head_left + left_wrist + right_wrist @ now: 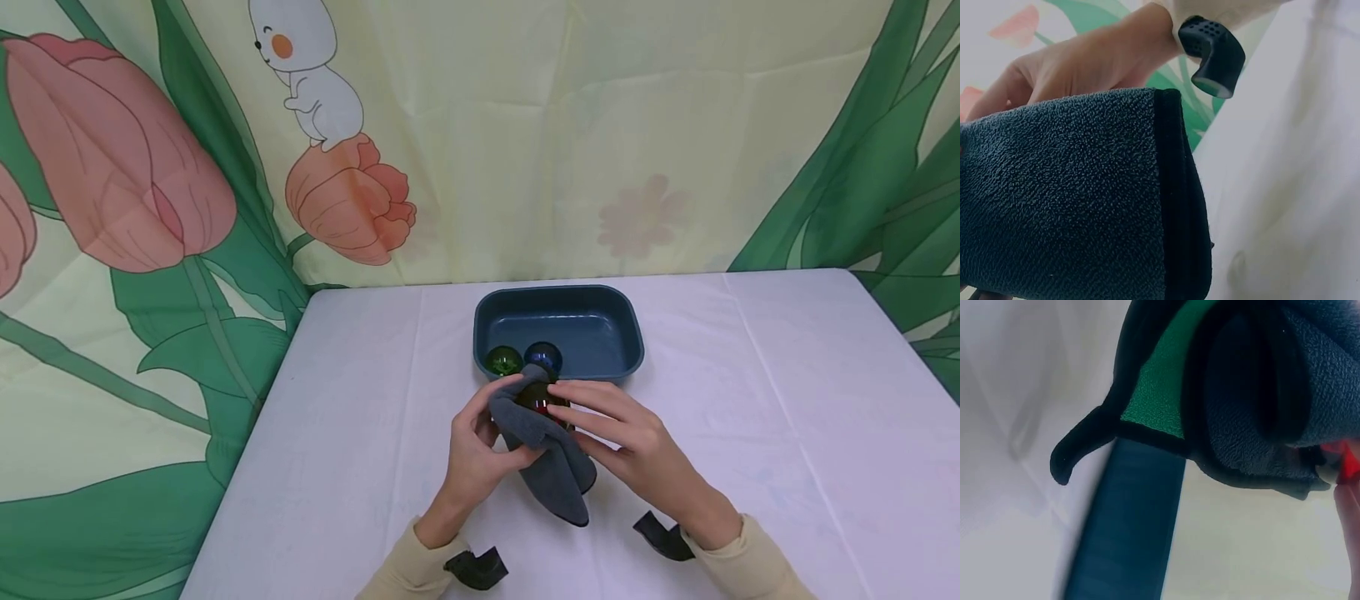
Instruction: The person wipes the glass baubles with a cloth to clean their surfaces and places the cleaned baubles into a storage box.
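Observation:
In the head view, my left hand (pixel 483 458) grips a dark grey-blue cloth (pixel 555 475) that wraps the left side of a dark red glassy ball (pixel 537 398). The fingers of my right hand (pixel 637 442) hold the ball from its right side; the right thumb is mostly hidden. From the left wrist, the cloth (pixel 1066 194) with its black edging covers much of the left hand (pixel 1079 69). Folded cloth (pixel 1254 412) with a green patch fills the top of the right wrist view, where a bit of the red ball (pixel 1349 464) shows beside a finger.
Just beyond my hands stands a dark blue rectangular tub (pixel 630 333). A green glassy ball (pixel 503 360) and a blue one (pixel 543 357) lie at its near left. A white cloth covers the table (pixel 360 417), and a printed curtain (pixel 510 167) hangs behind.

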{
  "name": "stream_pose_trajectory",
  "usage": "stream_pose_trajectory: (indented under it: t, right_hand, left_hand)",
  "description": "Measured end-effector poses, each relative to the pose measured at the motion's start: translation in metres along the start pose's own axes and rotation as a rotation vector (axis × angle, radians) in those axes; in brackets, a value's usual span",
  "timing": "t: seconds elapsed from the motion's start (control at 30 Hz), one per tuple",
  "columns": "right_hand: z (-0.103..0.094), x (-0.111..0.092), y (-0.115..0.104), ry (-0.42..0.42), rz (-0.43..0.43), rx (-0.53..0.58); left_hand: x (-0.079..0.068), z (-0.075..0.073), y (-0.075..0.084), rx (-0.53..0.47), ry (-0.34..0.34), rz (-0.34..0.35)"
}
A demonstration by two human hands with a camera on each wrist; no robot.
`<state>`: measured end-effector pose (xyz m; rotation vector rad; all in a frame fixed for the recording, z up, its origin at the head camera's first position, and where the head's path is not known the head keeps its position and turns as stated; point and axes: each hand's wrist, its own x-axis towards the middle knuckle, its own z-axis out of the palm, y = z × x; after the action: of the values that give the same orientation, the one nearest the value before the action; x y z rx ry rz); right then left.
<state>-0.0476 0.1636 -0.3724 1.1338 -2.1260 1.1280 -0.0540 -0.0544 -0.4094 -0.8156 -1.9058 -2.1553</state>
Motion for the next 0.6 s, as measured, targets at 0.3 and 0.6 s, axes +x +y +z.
stream_pose_trajectory:
  t: [0.3,0.6]
  right_hand:
    - [-0.0025,-0.0006,-0.0040,0.002,0.084,0.035]
    - [-0.0054,-0.0056,-0.0041,-0.004,0.463,0.315]
  left_hand:
    - [-0.0003,-0.0006,0.0057,0.001,-0.019,-0.057]
    - [-0.0001,0.0007,0.0051,0.034,-0.027,-0.085]
